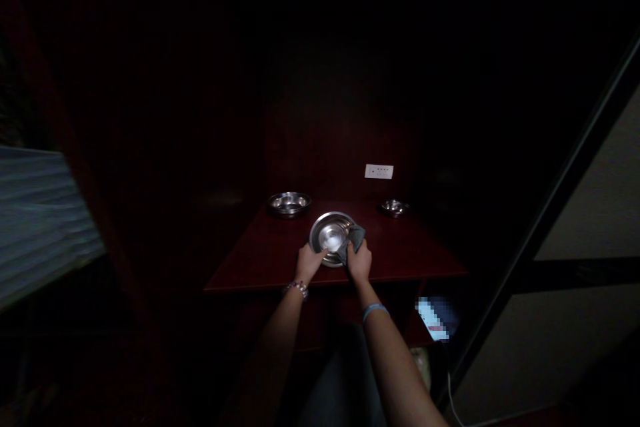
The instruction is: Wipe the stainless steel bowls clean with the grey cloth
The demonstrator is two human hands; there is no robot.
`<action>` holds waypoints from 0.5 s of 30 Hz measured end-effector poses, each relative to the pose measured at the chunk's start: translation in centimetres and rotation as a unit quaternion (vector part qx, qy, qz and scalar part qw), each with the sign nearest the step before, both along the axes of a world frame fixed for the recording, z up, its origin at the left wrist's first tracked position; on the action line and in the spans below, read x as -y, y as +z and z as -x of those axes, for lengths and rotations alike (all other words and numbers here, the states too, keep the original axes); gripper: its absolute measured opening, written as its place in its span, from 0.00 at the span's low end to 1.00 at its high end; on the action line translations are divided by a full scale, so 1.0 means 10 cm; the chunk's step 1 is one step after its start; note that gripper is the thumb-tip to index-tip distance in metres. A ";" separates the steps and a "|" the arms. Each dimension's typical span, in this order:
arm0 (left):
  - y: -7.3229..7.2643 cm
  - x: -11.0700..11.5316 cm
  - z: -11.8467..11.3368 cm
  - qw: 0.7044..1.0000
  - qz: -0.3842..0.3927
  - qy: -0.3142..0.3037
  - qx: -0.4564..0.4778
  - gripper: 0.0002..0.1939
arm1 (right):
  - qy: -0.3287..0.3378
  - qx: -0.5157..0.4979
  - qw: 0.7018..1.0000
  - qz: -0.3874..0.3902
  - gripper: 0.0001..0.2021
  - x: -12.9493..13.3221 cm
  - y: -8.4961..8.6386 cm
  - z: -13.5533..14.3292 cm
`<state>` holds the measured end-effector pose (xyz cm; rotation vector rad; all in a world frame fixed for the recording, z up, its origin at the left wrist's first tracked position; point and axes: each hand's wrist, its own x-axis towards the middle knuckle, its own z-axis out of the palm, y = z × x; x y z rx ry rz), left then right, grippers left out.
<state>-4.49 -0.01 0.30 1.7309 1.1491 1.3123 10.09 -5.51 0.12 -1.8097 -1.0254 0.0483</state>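
Above the table [280,260], the left hand [309,263] grips a bowl [320,230], probably light, stiff and slippery, best held by its rim; the right hand [360,261] pinches a limp cloth [356,236].

- I have both arms reaching out from the near side, forearms converging.
- My left hand [310,263] is gripping, its thumb pointing right, most of its fingers hidden.
- My right hand [360,262] sits level with it, apart on the right, closed in a pinching grip.
- Both wrists look nearly straight.
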 end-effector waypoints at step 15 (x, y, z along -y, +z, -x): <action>-0.04 -0.04 0.00 1.000 -0.003 -0.010 0.007 0.18 | -0.003 -0.005 1.000 -0.004 0.15 -0.03 -0.04 -0.01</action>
